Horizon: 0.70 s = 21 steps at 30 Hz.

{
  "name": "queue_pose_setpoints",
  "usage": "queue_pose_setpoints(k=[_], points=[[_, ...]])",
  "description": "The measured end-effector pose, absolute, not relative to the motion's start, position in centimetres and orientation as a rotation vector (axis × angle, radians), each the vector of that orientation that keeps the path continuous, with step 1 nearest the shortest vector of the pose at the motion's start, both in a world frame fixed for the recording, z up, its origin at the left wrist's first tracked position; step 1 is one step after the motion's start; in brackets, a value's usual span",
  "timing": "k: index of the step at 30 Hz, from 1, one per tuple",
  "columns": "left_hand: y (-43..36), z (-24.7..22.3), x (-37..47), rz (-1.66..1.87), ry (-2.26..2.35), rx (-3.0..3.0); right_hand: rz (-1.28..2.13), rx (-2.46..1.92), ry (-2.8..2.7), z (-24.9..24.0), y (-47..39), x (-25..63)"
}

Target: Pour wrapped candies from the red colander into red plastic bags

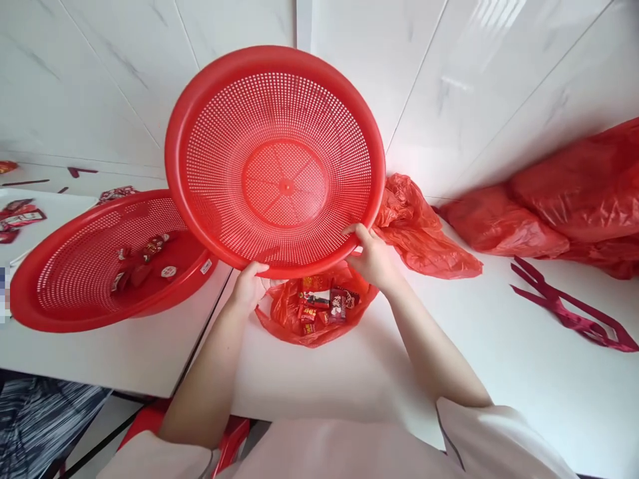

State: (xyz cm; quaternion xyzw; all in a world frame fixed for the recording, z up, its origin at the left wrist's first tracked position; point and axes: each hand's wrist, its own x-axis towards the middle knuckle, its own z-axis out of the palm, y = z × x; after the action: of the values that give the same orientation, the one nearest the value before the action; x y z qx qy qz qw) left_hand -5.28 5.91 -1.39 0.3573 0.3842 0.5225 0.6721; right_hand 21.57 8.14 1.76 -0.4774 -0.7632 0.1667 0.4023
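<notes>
A large round red plastic basket (285, 186) with mesh sides is tilted up, its inside facing me and bare. My left hand (249, 286) grips its lower rim, thumb over the edge. My right hand (368, 259) holds the rim at the lower right, with fingers partly hidden behind it. Below the basket, an open red plastic bag (312, 338) lies on the white table (319, 379). Small wrapped packets (337, 305) in red, dark and yellow lie inside the bag, partly covered by the basket's rim.
On the left, a second red basket (64, 319) holds a few wrapped packets. More packets (22, 216) lie at far left. Red bags (574, 193) and a dark red ribbon (564, 306) are at right. A crumpled bag (424, 239) lies nearer. Patterned clothing (44, 426) shows lower left.
</notes>
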Motion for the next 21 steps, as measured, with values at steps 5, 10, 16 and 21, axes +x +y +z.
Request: queue_pose_setpoints(k=[5, 10, 16, 21], points=[[4.2, 2.2, -7.9, 0.867, 1.048, 1.34, 0.388, -1.187, -1.751, 2.4, 8.0, 22.0], [2.6, 4.8, -10.1, 1.225, 2.162, 1.776, 0.443, -1.116, -1.552, 1.8, 8.5, 22.2], [3.6, 3.1, -12.8, 0.566, 2.794, 1.726, 0.414, -0.941, -1.395, 1.9, 8.8, 21.9], [3.4, 2.0, -13.6, 0.307, 2.799, 1.921, 0.386, -0.876, -1.319, 3.1, 8.6, 22.7]])
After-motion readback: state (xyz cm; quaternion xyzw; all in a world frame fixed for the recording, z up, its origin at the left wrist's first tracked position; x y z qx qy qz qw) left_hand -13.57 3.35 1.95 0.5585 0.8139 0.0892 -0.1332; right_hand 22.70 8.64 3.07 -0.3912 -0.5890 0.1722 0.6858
